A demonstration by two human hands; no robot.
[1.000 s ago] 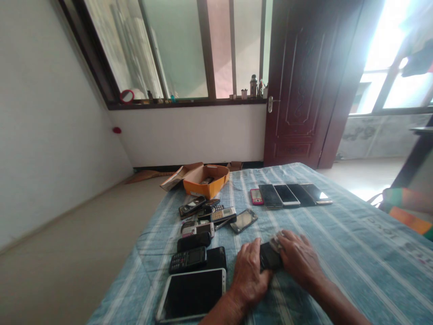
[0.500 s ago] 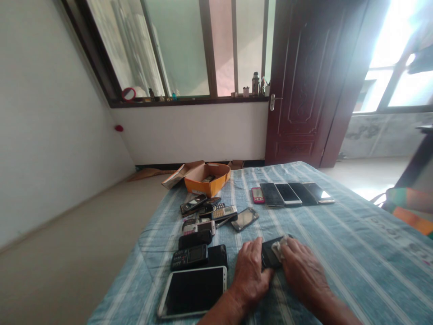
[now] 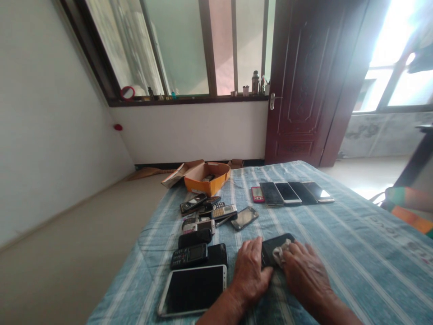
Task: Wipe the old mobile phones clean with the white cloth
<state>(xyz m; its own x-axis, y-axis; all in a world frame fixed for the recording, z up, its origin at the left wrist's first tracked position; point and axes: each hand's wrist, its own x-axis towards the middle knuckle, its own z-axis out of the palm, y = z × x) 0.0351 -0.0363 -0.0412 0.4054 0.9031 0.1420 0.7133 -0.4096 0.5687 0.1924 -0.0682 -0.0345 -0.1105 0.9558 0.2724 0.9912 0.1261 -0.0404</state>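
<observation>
- Left hand (image 3: 250, 271) has the near-left end of a dark phone (image 3: 269, 248) pinned, fingers along one side and thumb by the bottom edge. Phone's lying on the striped bedsheet (image 3: 341, 253), right between the two hands.
- Right hand (image 3: 306, 269) is pinching a scrunched white cloth (image 3: 280, 253) against that phone's screen, fingers closed on it. They're a bit blurry, fwiw.
- Big white-edged tablet (image 3: 194, 291) sits face up just left of the left wrist, dark screen.
- Right behind the tablet: a black keypad phone (image 3: 189, 256), partly on top of a flat black thing (image 3: 219, 256); can't tell what that one is.
- Next back, a plain black phone (image 3: 195, 238), then a messy pile of old phones (image 3: 216, 212), some overlapping.
- Grey phone (image 3: 245, 218) lies tilted beside the pile, a little past the hands.
- Further out on the right, a small red phone (image 3: 257, 194) starts a neat side-by-side row, with a white phone (image 3: 288, 193) in the middle.
- Orange box (image 3: 207, 186) stands open at the far edge, with something dark inside.
- Way back: dark red door (image 3: 304, 90).
</observation>
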